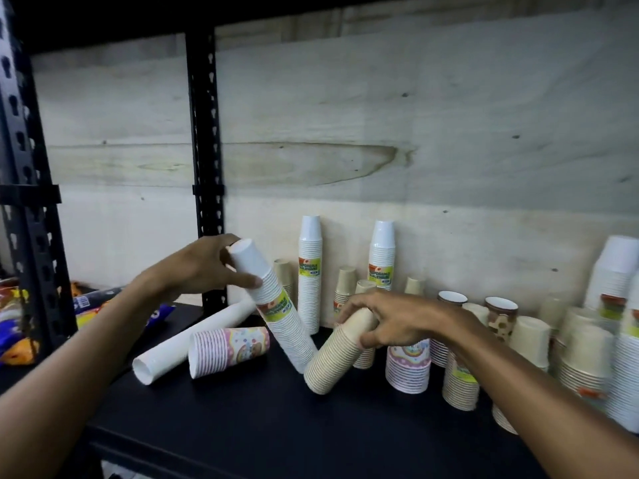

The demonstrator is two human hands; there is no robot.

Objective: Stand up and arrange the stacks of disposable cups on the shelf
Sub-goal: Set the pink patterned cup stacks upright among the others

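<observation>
Head view. The shelf (242, 420) is a black board carried on black slotted uprights (204, 160); a pale plywood back panel (380, 133) closes the rear. Colourful snack packets (17, 326) lie on the neighbouring bay at far left.

The left hand (204, 267) grips the closed upper end of a tall white stack (276, 305), thumb across its front. This stack is tilted, its top leaning left and its open end resting on the board; it carries a green-yellow label. The right hand (394, 321) curls round the upper end of a beige stack (339, 354), which leans right with its open end on the board, just beside the foot of the white stack.

Two stacks lie flat at left: a plain white one (186, 344) and a shorter pink printed one (228, 349). Two labelled white stacks (310, 271) stand upright against the panel. Further upright stacks (587, 357), beige, white and patterned, crowd the right side.
</observation>
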